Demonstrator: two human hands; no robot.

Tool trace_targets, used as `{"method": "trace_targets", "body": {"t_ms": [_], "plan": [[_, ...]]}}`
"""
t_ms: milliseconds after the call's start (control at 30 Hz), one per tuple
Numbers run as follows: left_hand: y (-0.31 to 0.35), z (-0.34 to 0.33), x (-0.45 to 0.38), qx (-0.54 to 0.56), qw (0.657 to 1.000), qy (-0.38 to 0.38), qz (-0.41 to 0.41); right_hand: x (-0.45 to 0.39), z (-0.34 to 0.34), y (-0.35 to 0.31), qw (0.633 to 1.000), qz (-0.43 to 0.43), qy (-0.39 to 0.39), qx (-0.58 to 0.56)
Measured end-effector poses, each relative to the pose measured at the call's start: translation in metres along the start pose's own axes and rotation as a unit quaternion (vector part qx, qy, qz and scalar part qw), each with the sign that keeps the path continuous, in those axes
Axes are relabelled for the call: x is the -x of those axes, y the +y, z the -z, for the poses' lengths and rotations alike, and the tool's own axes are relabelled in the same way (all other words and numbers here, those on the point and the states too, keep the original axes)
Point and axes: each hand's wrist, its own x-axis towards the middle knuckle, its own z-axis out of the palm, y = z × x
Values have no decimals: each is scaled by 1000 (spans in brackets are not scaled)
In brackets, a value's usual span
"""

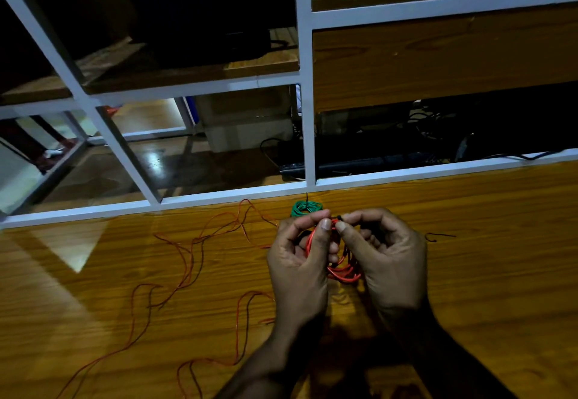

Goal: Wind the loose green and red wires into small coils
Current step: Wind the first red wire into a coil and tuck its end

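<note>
Head view: my left hand (297, 261) and right hand (384, 254) are pinching the half-wound red coil (342, 270); green coil (306, 207) is sitting finished at center, red slack (187, 261) is trailing lower left on the surface (500, 273).

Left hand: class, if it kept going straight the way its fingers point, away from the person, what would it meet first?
Probably the green coil, lying on the table just beyond the left hand; the white frame rail comes after. Depth is hard to judge.
</note>
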Motion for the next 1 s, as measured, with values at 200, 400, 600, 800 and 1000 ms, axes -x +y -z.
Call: {"method": "trace_targets", "body": {"t_ms": [200,400,600,800,1000], "plan": [[-2,1,-1,-3,1000,-2,-3,-1,0,-2,1000,-10,-12,-2],[-4,1,1,-4,1000,9,-1,-2,2,-3,999,-35,-37,15],[-7,4,0,-20,1000,8,8,-6,2,-8,998,-38,-40,18],[-6,4,-1,-24,1000,0,8,-5,3,-5,997,-26,-49,44],[-4,4,-1,-27,1000,-6,11,-7,2,-9,998,-27,-51,29]]}}
